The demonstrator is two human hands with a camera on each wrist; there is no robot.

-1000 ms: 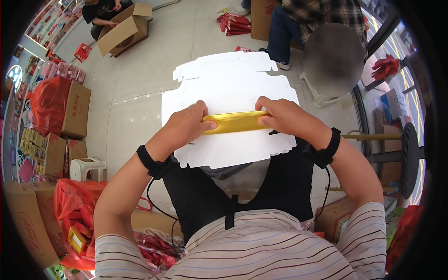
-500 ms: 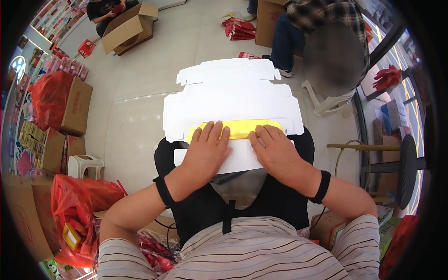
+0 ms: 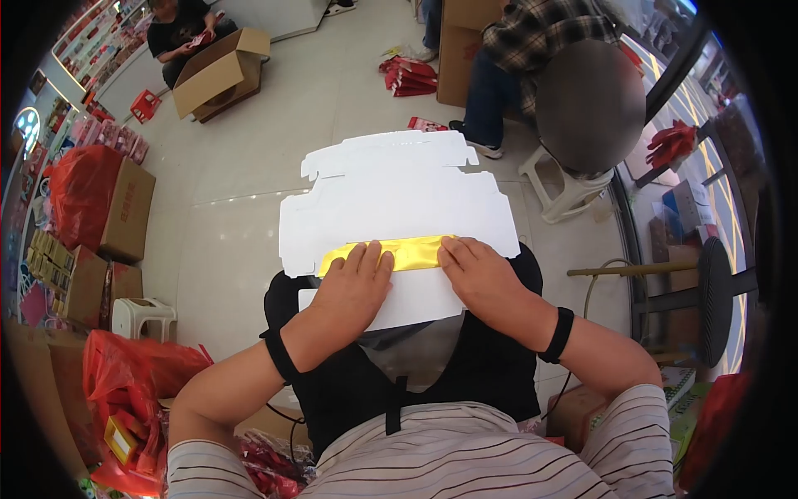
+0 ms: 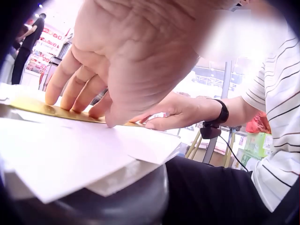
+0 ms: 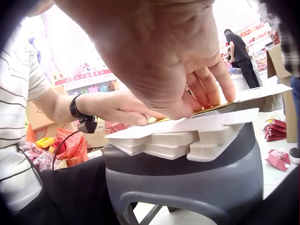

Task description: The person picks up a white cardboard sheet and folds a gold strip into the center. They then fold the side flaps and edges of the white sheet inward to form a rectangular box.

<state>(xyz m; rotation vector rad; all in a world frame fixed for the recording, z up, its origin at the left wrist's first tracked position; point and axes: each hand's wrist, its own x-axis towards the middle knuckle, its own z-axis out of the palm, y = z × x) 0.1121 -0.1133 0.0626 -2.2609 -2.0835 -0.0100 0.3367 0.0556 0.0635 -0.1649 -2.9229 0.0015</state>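
Note:
A shiny gold fabric strip [image 3: 413, 254] lies across the lower part of a flat white cardboard box blank [image 3: 399, 200] with notched edges. The fingers of my left hand [image 3: 347, 301] press on the strip's left part, fairly straight. On its right part, the extended fingertips of my right hand [image 3: 489, 279] rest close to the strip's end. In the right wrist view more cardboard sheets [image 5: 173, 143] are stacked beneath, on a dark grey plastic stool [image 5: 187, 183]. Seen from the left wrist, the fingertips touch the gold strip [image 4: 51, 111] near its edge.
A seated person in a plaid shirt [image 3: 540, 41] is at the back right by a white stool [image 3: 553, 187]. Another person sits behind an open cardboard box [image 3: 220, 75]. Red bags [image 3: 125, 391] and boxes [image 3: 129, 208] line the left side.
One second ago both hands pinched the gold strip by its ends over the cardboard. Now the strip lies flat, with the fingers spread onto it and the hands nearer the body.

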